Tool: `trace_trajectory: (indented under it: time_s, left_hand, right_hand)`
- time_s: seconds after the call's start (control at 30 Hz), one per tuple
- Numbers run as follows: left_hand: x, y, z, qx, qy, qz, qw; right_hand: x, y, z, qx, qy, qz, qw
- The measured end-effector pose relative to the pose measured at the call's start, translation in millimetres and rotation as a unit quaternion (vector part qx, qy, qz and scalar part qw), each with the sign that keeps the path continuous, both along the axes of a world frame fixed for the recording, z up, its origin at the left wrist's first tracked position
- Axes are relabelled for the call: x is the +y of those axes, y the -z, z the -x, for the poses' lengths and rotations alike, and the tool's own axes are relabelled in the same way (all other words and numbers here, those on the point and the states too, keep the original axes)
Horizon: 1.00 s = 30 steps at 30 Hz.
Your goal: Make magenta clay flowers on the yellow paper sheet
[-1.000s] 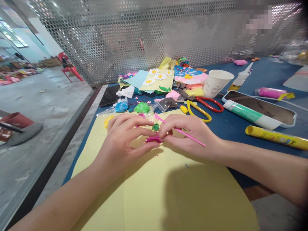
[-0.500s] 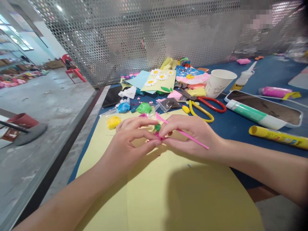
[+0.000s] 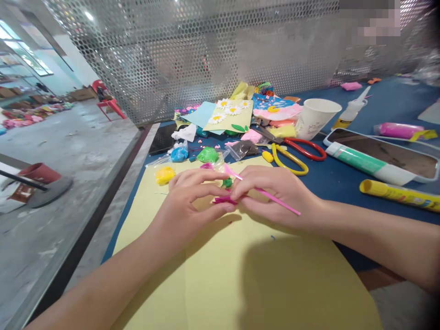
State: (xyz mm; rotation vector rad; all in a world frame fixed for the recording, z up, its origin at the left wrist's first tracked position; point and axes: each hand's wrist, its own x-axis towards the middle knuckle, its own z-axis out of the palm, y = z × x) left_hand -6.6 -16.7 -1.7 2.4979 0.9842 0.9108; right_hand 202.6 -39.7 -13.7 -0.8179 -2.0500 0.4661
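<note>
Counter: blue top [image 3: 388, 105]
Near edge: large yellow paper sheet [image 3: 240, 279] overhanging it
Far edge: heaped craft cards [image 3: 227, 114], clay packets [image 3: 208, 156]
Right side: paper cup [image 3: 315, 118], scissors [image 3: 302, 149], phone [image 3: 381, 153], glue stick [image 3: 398, 193], glue bottle [image 3: 350, 110]
Left edge: black phone [image 3: 163, 138]

The pink plastic stick [image 3: 278, 201] is smooth and glossy, the yellow card [image 3: 240, 275] matt, the perforated metal screen [image 3: 165, 59] dull grey.
</note>
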Motion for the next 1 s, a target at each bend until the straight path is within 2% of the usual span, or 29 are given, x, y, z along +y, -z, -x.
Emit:
trace_trajectory:
  time_s: [0.1,0.3,0.5,0.67,1.0]
  left_hand:
    - [0.9,1.3,0.3,0.008,-0.012,-0.051,0.999]
    - [0.1,-1.2,2.4,0.037,0.004,-0.117,0.992]
    - [-1.0,-1.0,1.3,0.049,0.009,-0.124,0.991]
    - [-1.1,-0.4,0.4,0.031,-0.012,-0.139,0.99]
    - [-2.2,-3.2,1.0,0.027,-0.002,-0.145,0.989]
  right_hand:
    - [0.0,-0.6,0.2,0.008,0.018,0.018,1.0]
    - [1.8,0.7,1.4,0.015,0.003,0.046,0.999]
    - [1.7,3.5,3.2,0.016,-0.006,0.052,0.999]
    - [3.0,3.8,3.1,0.006,0.012,0.057,0.998]
    - [3.8,4.5,-0.4,0.002,0.01,0.017,1.0]
